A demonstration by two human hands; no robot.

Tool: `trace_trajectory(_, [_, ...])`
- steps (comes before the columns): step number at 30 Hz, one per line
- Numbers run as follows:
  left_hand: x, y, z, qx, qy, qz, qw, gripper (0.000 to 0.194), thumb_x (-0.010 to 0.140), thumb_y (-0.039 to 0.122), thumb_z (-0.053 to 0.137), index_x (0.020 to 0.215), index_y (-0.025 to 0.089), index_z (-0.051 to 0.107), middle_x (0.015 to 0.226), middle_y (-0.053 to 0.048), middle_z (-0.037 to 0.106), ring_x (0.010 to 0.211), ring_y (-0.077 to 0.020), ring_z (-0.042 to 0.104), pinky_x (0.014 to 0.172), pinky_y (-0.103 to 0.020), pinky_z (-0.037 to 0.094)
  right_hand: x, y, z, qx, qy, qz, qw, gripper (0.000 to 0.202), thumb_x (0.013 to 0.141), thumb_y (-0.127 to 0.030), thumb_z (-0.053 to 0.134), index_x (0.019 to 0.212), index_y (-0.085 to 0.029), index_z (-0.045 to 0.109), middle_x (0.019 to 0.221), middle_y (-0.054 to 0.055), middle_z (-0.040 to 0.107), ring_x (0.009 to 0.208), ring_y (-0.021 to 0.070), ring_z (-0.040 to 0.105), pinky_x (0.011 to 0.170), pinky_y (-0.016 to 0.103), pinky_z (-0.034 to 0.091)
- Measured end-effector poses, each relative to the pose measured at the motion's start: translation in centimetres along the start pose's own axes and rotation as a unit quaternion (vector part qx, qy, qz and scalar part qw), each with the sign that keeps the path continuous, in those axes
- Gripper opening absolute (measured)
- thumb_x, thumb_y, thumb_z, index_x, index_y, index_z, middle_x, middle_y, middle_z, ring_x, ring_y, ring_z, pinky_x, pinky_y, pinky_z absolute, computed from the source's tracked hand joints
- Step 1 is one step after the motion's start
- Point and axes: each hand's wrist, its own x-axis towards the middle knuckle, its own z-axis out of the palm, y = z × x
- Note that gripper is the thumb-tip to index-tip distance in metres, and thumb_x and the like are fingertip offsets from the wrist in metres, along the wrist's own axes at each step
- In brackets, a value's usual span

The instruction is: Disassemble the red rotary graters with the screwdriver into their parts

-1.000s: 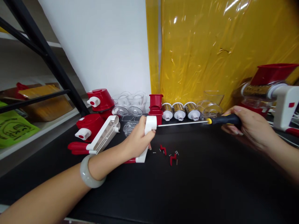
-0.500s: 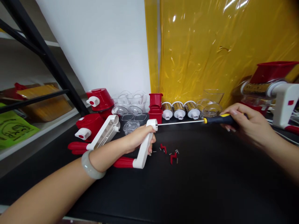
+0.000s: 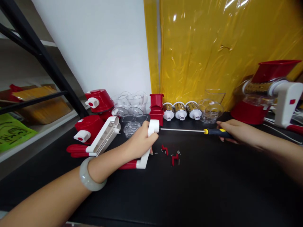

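Observation:
My left hand (image 3: 142,142) is wrapped round a white crank arm (image 3: 145,159) with a red handle, its round white end up. Level with that end, my right hand (image 3: 228,130) grips the dark blue and yellow handle of a screwdriver (image 3: 210,131). The metal shaft points left, its tip at or just beside the round end; whether it touches cannot be told. On the black table below lie two small red pieces (image 3: 175,159) and several screws (image 3: 178,152). A second crank arm (image 3: 103,137) rests left of my left hand.
Red grater bodies (image 3: 99,100) stand at the back left, near clear plastic parts (image 3: 136,104). Red hoppers (image 3: 156,108) and three drum graters (image 3: 180,111) line the back. An assembled grater (image 3: 270,85) stands at the right; a shelf (image 3: 35,127) is at the left.
My right hand and the screwdriver have shifted slightly left and down, the handle end now lower. My left hand has changed its hold, its fingers higher round the crank's top.

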Motion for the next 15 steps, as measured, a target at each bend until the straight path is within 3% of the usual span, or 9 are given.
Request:
trace_trajectory(5, [0.6,-0.9,0.1,-0.022,0.007,-0.001,1.000,0.013,0.077,0.022,0.047,0.086,0.023,0.037,0.063,0.006,0.054,0.047,-0.0158,0.061,0.047,-0.028,0.047,-0.5,-0.6,0.0,-0.134,0.140,-0.132,0.972,0.062,0.094,-0.055,0.025,0.062,-0.017,0.062,0.052,0.006,0.057,0.050,0.0172,0.054,0.054,0.029,0.038])
trace_trajectory(10, [0.7,-0.7,0.1,-0.130,-0.042,-0.049,0.989,0.013,0.078,0.029,0.046,0.083,0.023,0.036,0.062,0.006,0.053,0.040,-0.0144,0.057,0.039,-0.026,0.045,-1.2,-0.2,0.0,-0.231,0.291,-0.292,0.881,0.048,0.094,-0.041,0.029,0.073,-0.016,0.065,0.060,0.007,0.063,0.056,0.0201,0.060,0.059,0.030,0.042])
trace_trajectory(13, [0.4,0.2,-0.1,-0.200,-0.066,-0.066,0.975,0.012,0.079,0.032,0.043,0.078,0.023,0.036,0.059,0.006,0.051,0.039,-0.0127,0.055,0.040,-0.027,0.047,-1.2,0.4,0.0,-0.269,0.336,-0.367,0.825,0.040,0.093,-0.034,0.032,0.079,-0.016,0.065,0.065,0.008,0.065,0.059,0.0200,0.062,0.060,0.029,0.043])
trace_trajectory(15, [0.2,0.6,-0.3,-0.206,-0.078,-0.071,0.973,0.013,0.080,0.033,0.042,0.076,0.022,0.036,0.058,0.005,0.051,0.039,-0.0129,0.054,0.041,-0.028,0.047,-1.2,0.5,0.0,-0.270,0.331,-0.368,0.826,0.037,0.093,-0.033,0.033,0.075,-0.017,0.062,0.063,0.006,0.062,0.057,0.0190,0.060,0.060,0.029,0.042])
